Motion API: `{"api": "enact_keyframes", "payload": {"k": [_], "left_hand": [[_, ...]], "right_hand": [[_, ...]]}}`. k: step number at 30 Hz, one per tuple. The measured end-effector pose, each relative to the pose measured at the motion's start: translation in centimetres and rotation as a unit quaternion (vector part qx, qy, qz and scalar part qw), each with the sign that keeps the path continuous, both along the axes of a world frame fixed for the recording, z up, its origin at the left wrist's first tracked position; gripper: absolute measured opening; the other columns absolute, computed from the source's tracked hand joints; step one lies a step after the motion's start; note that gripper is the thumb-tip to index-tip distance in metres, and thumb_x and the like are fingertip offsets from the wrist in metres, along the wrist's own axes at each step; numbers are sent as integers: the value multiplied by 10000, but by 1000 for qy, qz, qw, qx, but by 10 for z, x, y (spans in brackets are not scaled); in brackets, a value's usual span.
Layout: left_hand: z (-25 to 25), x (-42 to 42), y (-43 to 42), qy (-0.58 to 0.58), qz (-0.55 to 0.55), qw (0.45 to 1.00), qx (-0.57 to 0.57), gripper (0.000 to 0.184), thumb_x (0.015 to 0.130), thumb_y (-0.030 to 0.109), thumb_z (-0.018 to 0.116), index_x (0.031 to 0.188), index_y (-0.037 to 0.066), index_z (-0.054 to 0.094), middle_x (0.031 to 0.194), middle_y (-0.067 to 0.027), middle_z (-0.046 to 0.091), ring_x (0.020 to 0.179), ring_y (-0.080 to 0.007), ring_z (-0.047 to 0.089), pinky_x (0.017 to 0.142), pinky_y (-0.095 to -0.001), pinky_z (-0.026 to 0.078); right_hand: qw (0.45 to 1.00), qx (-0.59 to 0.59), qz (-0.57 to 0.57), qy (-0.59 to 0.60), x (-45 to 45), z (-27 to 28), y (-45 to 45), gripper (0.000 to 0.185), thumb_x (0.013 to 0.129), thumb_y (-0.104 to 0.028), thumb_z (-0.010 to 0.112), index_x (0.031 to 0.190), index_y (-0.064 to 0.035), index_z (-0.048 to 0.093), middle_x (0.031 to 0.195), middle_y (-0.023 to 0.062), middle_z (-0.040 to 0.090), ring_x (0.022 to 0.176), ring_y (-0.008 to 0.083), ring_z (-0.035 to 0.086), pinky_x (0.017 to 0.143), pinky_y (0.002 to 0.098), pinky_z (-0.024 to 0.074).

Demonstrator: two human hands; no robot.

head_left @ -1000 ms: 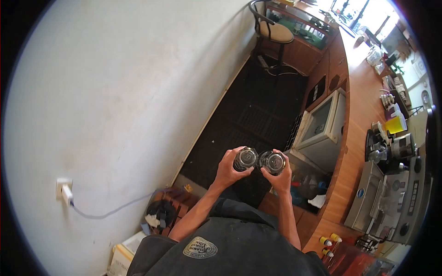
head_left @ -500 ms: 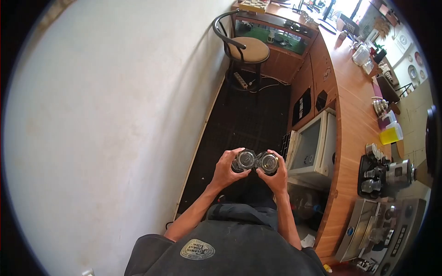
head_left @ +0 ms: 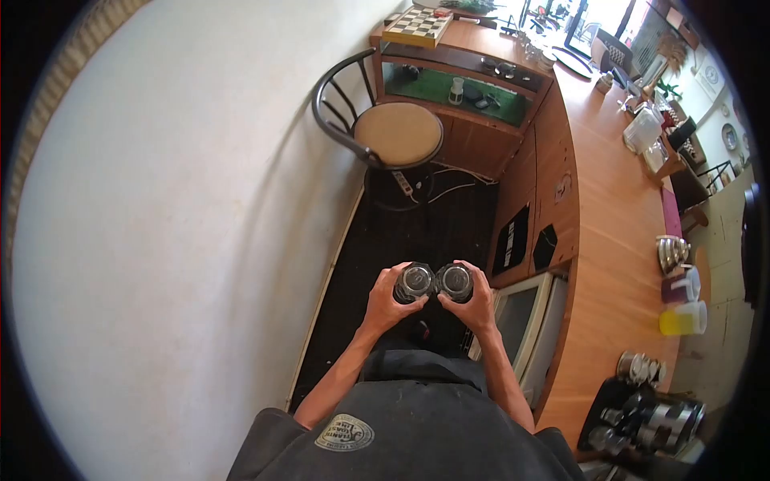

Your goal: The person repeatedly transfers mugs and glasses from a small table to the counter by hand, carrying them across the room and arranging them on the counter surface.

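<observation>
Two clear glasses are held side by side in front of my body, round ends facing up toward me. My left hand wraps around the left glass, thumb along its near side. Around the right glass the fingers and thumb of my right hand are closed. The two glasses are very close together; I cannot tell whether they touch. Both are above the dark floor, and what is inside them cannot be made out.
A round-seated chair stands ahead by the white wall. On my right runs a long wooden counter with a yellow-filled container and a coffee grinder. Below it is a white-framed appliance. A chessboard lies at the back.
I have moved forward along the counter, so the chair and back cabinet look nearer. The appliance and the coffee machine have shifted down and back. Both hands still hold the glasses.
</observation>
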State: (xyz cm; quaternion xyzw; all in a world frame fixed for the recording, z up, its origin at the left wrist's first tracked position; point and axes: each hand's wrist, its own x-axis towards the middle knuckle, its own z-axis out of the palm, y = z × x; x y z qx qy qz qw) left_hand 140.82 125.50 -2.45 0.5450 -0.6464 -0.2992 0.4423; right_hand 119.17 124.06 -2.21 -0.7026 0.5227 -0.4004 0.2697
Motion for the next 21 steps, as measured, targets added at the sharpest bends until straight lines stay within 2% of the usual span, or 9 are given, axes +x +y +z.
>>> {"api": "enact_keyframes", "payload": {"k": [8,17,19,21], "left_hand": [[20,-51,-137,10,25,999,19,695,695,224,878,1308,95,578,1174,-113,647,1101,-284,639,969,-391,512],[-2,-102,-332,22,12,999,29,708,690,243,886,1301,73,573,1147,-127,648,1073,-295,643,954,-394,512],[-7,-114,-380,19,3,999,29,714,695,247,889,1304,65,566,1161,-131,649,1079,-288,647,942,-397,517],[-8,-123,-432,57,2,998,33,717,704,258,901,1298,49,558,1131,-111,700,1064,-239,688,888,-368,542]], "right_hand": [[1000,8,6,-9,-48,18,-149,715,673,-202,861,1312,-74,567,1274,112,640,1194,301,602,1021,412,494],[998,35,-42,-23,-100,-1,-332,709,682,-206,870,1305,-58,565,1213,127,647,1146,304,630,987,414,505],[993,78,-73,-49,-116,-1,-375,703,693,-214,873,1298,-39,561,1172,133,649,1107,297,648,960,405,514],[992,74,-84,-66,-129,1,-423,688,703,-213,874,1285,-30,559,1142,131,656,1074,285,660,946,392,520]]}}
